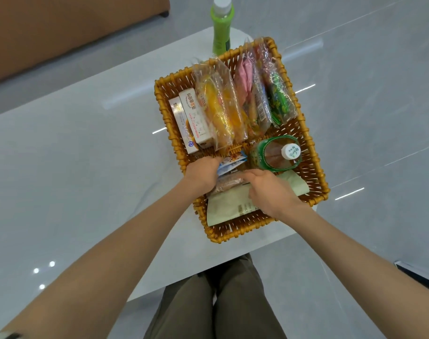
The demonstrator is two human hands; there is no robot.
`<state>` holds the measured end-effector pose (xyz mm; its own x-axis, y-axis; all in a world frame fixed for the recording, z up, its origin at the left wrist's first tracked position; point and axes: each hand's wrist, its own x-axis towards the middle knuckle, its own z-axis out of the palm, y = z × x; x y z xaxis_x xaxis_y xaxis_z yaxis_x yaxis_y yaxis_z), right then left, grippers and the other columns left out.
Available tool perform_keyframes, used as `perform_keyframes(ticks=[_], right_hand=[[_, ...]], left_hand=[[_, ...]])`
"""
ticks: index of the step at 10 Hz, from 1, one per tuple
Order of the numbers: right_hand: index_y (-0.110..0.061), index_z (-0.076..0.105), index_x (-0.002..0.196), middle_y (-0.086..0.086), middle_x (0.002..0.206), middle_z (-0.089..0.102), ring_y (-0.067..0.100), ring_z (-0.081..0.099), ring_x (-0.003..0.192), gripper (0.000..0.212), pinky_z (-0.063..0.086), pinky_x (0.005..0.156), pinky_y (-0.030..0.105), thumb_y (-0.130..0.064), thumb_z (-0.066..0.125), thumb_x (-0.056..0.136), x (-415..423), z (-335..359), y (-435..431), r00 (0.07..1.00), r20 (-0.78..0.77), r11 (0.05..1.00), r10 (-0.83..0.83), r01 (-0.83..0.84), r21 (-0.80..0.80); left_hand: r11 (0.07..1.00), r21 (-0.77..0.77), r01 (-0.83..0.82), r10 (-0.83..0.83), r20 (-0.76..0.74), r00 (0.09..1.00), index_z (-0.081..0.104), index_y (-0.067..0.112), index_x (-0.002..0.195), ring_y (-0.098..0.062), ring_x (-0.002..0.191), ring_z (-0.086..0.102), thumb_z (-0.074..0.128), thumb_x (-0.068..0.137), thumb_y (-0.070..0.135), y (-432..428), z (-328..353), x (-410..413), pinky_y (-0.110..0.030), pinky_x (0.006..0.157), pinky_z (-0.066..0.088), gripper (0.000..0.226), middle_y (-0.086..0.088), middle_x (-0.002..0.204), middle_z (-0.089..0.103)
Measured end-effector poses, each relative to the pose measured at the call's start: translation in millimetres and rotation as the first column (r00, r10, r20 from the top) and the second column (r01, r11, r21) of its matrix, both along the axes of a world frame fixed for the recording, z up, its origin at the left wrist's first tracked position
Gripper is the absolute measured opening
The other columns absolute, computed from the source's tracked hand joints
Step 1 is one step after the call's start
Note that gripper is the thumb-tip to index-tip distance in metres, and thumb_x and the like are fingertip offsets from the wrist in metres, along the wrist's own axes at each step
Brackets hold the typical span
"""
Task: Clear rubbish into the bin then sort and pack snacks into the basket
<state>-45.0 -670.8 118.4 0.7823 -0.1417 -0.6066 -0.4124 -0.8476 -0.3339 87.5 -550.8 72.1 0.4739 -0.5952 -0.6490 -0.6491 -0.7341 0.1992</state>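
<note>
A woven orange-brown basket (313,152) sits on the white table. Its far half holds two white boxes (191,118) and several clear snack bags (223,106) standing on edge. A green-labelled tea bottle (278,154) stands in the near right part. In the near left part lie a blue snack packet (230,162), a brown-speckled packet (226,183) and a pale green pouch (226,206). My left hand (202,173) is curled at the blue and speckled packets. My right hand (269,192) lies over the pouch with its fingers on the speckled packet.
A second green bottle (222,28) stands on the table just beyond the basket's far edge. A brown sofa (61,28) is at the upper left. The table's near edge (208,267) runs just above my knees, with grey floor on the right.
</note>
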Motion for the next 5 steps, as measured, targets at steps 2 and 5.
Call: perform_keyframes(ticks=[2,5], right_hand=[[-0.015,0.031,0.15,-0.001,0.157,0.028,0.022,0.042,0.13,0.057,0.049,0.094,0.036,-0.012,0.046,0.095,-24,37,1,0.978,0.179,0.972,-0.104,0.138,-0.189],[-0.007,0.013,0.153,-0.001,0.163,0.0,0.025,0.012,0.148,0.062,0.028,0.114,0.035,-0.005,0.038,0.097,-30,42,16,0.994,-0.027,0.963,-0.106,0.096,-0.251]], left_hand=[[0.985,-0.164,-0.055,0.06,0.025,0.998,0.045,0.019,0.141,-0.028,0.105,0.058,0.05,0.096,0.016,20,39,-20,-0.037,0.087,0.046,0.045,-0.009,0.12,0.062],[0.974,-0.223,-0.04,0.034,-0.03,0.999,0.045,0.019,0.141,-0.03,0.111,0.054,0.047,0.098,0.023,51,77,-38,-0.041,0.094,0.045,0.043,-0.011,0.129,0.057]])
